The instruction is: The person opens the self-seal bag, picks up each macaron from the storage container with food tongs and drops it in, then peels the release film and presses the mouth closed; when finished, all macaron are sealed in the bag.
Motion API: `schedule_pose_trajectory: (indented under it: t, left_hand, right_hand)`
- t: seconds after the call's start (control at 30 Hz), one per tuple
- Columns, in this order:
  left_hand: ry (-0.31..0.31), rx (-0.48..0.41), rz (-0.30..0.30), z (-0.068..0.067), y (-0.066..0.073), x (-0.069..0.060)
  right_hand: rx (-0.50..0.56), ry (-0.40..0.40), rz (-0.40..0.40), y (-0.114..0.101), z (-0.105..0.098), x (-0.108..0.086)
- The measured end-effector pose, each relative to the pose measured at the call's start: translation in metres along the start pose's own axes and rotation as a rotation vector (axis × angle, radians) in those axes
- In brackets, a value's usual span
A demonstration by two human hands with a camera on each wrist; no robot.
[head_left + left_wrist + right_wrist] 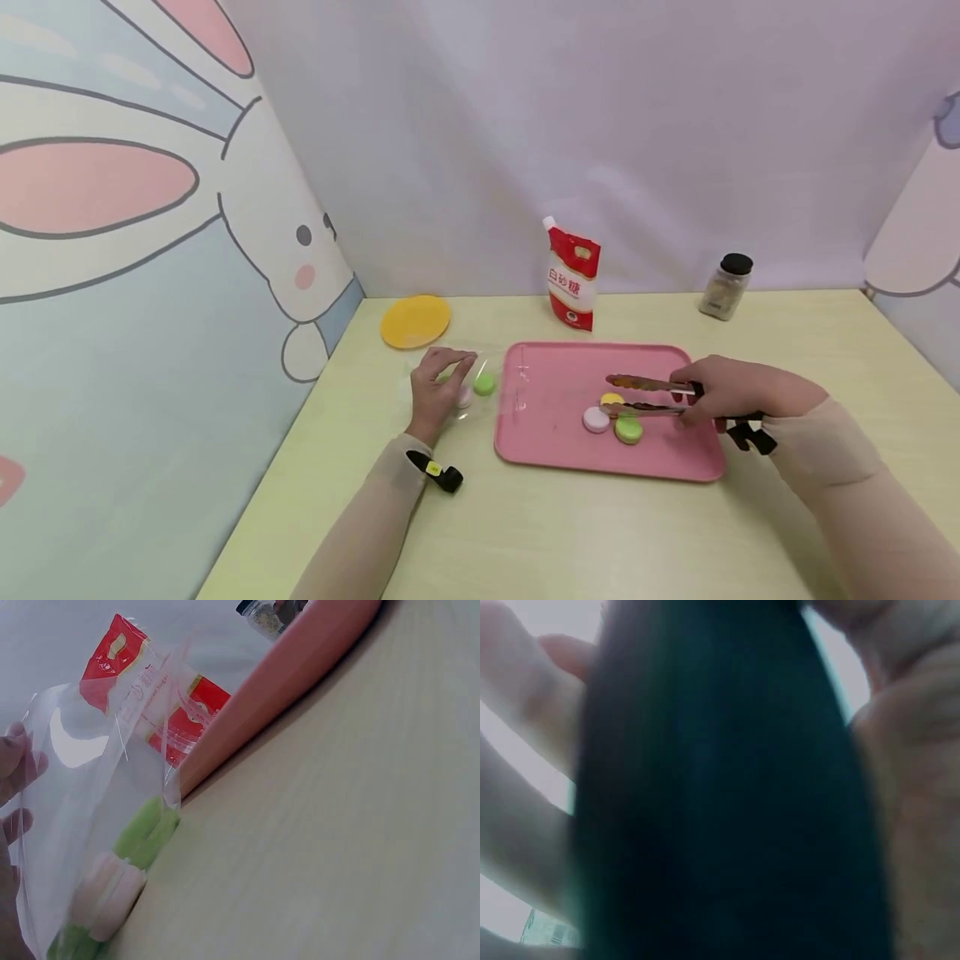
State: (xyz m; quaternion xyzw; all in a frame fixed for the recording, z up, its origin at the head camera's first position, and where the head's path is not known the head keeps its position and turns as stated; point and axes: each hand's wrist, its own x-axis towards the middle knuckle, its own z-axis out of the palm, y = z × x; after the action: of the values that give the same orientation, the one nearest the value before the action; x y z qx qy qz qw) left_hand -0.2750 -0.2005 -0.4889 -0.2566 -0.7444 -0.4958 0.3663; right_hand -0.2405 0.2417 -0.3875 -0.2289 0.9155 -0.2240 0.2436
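My left hand [432, 396] pinches the upper film of a clear plastic bag [67, 787] between thumb and fingertip. Inside the bag lie a green macaron [484, 384], a pale pink macaron [109, 894] and another green one, partly hidden behind the hand. My right hand [731, 387] grips metal tongs [647, 383] with dark handles, their arms apart above the pink tray [555, 375]. Near the tips sit a yellow macaron [612, 400], a lilac macaron [596, 420] and a green macaron [628, 430]. In the right wrist view a dark handle [727, 795] blocks nearly everything.
Behind the tray stands a red and white sugar pouch [573, 279]. A black-lidded jar [726, 287] is at the back right. At the back left lies a yellow plate [416, 322]. Walls rise along the table's [570, 533] back and left edges.
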Motion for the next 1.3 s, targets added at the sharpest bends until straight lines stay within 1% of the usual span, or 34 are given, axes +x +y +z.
schedule_pose_trajectory:
  t: [0.13, 0.3, 0.43, 0.63, 0.8, 1.03, 1.27, 1.3]
  left_hand:
    - [0.0, 0.001, -0.01, 0.0, 0.0, -0.001]
    - [-0.008, 0.003, -0.029, -0.001, -0.001, -0.002]
    - [-0.01, 0.0, -0.035, -0.002, 0.0, -0.001]
    - [-0.008, 0.001, -0.042, -0.002, -0.001, -0.002]
    - [-0.021, 0.005, -0.047, -0.002, -0.002, -0.003]
    - [-0.028, 0.001, -0.046, -0.003, -0.001, -0.004]
    - [-0.02, -0.004, -0.035, -0.001, 0.001, -0.001]
    - [-0.021, -0.003, -0.035, -0.001, 0.0, -0.002]
  right_hand:
    - [0.023, 0.025, 0.015, 0.003, -0.001, 0.001]
    - [0.0, 0.047, 0.022, 0.009, -0.002, 0.004]
    - [-0.002, 0.043, 0.02, 0.013, 0.0, 0.007]
    - [-0.058, 0.048, 0.034, 0.014, 0.003, 0.011]
    - [-0.037, 0.038, 0.04, 0.013, 0.007, 0.011]
    - [-0.052, 0.013, 0.042, 0.009, 0.006, 0.008]
    - [-0.029, 0.012, -0.039, 0.011, 0.006, 0.009]
    - [-0.024, 0.008, -0.039, 0.011, 0.006, 0.009]
